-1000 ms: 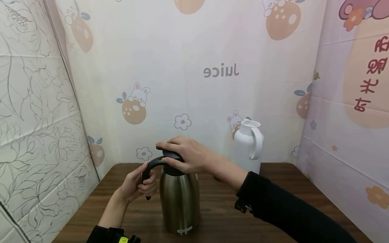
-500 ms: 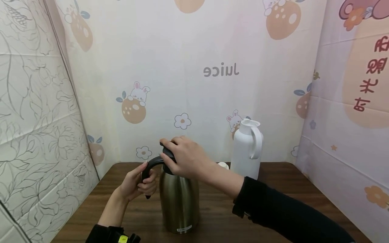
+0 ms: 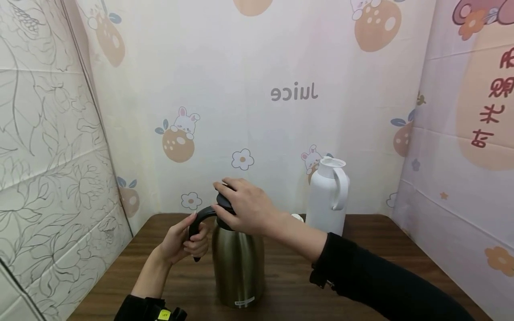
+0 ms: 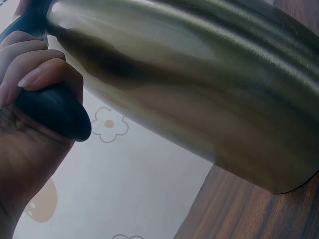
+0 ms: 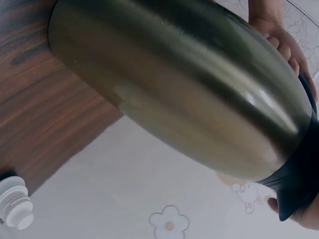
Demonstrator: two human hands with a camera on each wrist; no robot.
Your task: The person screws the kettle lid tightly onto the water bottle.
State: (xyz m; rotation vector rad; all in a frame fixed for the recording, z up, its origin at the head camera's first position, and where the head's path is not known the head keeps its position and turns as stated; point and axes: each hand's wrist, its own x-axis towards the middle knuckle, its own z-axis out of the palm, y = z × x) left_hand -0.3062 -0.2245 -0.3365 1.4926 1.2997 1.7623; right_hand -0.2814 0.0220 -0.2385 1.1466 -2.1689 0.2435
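Gripping the black handle [image 3: 205,215] with our left hand [image 3: 175,245] curled round it, we have our right hand [image 3: 254,207] clamped over the black lid [image 3: 224,203], the two close together but on separate parts. The bronze-toned metal flask [image 3: 238,267] stands upright on the wooden worktop [image 3: 295,276], left of its middle and forward of the back edge, a pale label [image 3: 245,302] low on its side. Toward the back right corner we see a white jug [image 3: 321,196]; beside it, a small white stopper [image 3: 297,217] peeps past our right forearm [image 3: 299,236].
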